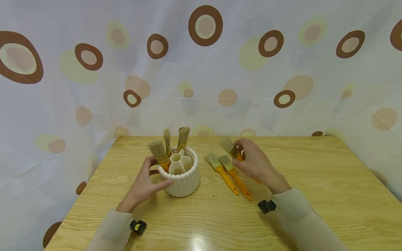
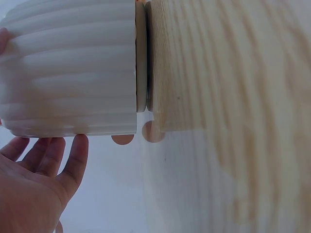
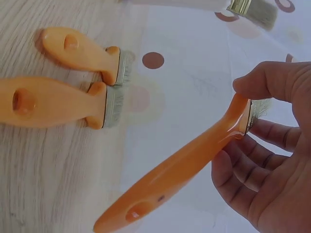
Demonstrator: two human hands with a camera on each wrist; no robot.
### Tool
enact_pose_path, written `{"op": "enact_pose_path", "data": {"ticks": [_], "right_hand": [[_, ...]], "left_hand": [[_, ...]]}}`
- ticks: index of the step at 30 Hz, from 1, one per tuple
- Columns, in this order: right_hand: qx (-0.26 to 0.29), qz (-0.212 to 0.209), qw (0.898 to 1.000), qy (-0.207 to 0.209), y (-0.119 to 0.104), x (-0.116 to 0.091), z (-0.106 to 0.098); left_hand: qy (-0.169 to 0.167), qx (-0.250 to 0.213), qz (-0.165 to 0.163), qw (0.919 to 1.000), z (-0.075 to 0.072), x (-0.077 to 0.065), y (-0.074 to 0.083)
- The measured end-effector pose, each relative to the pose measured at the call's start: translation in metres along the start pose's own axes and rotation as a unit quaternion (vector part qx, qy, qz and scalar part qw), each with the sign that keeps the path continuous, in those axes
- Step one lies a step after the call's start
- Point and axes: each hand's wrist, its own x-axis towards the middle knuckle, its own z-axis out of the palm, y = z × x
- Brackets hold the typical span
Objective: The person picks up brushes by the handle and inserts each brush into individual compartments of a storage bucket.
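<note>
A white ribbed holder with petal-shaped compartments stands on the table, three paintbrushes upright in it with bristles up; one is a wide brush leaning left. My left hand grips the holder's left side, thumb at the front and fingers behind; in the left wrist view, fingertips meet the ribbed wall. My right hand pinches a paintbrush near its metal band, raised over the table with the orange handle slanting down. Beneath it lie two more orange-handled paintbrushes, a left brush and a right brush.
The wooden table ends at a patterned cloth hanging along its back and sides. The two lying brushes sit between the holder and my right hand, nearly side by side. A small black device sits at my left wrist.
</note>
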Motion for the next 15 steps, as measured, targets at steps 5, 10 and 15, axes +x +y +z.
{"op": "enact_pose_path", "data": {"ticks": [5,10,15], "right_hand": [[0.005,0.0,1.0,0.003,-0.007,0.001,0.002],[0.007,-0.005,1.0,0.006,-0.015,0.002,0.004],[0.017,-0.011,1.0,0.007,-0.024,0.007,0.003]], "left_hand": [[-0.002,0.006,0.004,1.0,0.001,0.001,0.001],[0.001,0.014,0.013,0.9998,0.001,0.001,0.001],[0.005,0.014,0.013,0.9998,0.0,0.001,0.001]]}}
